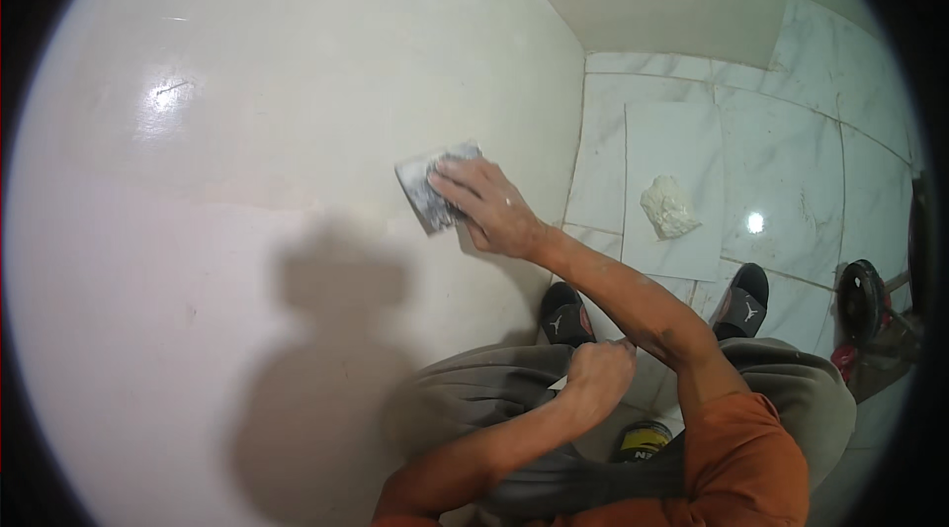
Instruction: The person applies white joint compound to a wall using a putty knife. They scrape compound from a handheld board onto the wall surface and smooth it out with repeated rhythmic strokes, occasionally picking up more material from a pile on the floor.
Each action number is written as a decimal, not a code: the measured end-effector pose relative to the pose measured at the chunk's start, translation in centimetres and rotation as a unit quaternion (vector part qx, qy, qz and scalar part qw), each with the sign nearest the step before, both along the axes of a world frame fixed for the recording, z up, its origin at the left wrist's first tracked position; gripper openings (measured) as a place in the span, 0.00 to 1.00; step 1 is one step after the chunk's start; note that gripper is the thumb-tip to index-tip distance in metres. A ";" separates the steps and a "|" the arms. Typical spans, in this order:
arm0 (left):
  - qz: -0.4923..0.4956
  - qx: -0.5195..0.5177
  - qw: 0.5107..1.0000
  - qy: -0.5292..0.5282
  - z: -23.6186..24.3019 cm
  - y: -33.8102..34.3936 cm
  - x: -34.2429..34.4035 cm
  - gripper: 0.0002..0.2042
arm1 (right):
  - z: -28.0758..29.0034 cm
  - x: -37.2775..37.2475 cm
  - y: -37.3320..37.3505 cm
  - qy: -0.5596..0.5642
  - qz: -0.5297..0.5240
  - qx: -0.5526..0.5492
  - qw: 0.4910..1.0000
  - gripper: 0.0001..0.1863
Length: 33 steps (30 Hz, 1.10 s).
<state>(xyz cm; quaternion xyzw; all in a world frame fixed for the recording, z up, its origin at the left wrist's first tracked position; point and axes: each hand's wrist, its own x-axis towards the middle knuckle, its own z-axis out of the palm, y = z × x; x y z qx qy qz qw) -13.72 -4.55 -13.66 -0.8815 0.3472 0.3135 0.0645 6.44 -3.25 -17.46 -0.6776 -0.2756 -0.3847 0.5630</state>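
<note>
The right hand [484,203] grasps a flat, squarish grey blade smeared with white [427,193], its fingers spread across the upper face and the thumb side tucked underneath. The blade lies against a smooth, glossy cream-white wall [297,82], near the wall's bottom edge where it meets the floor. The left hand [600,376] is clenched below the right forearm, above the lap; I cannot tell whether it grips anything

On the white marble-patterned tile floor [781,171], near that same wall edge, lies a thin white rectangular sheet [672,141]. An irregular lump of cream-coloured paste [669,208] sits near the middle of the sheet, a little closer to its left edge than its right. Two dark open-toed sandals [567,319] stand on the floor, one near the wall edge, the other just beyond the sheet's lower right corner. Between the legs, partly hidden by the grey-brown trousers [801,398], is a black and yellow can [645,440]. Toward the floor's right side stands a dark round wheel-like part [862,302], with a small red object [843,362] just beside it. A dark shadow [336,369] falls across the lower part of the wall
</note>
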 end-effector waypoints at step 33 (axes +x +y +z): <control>-0.013 0.029 0.999 -0.023 -0.2 -0.2 -0.4 0.10 | 3.8 0.8 0.2 0.002 -0.037 0.023 0.999 0.31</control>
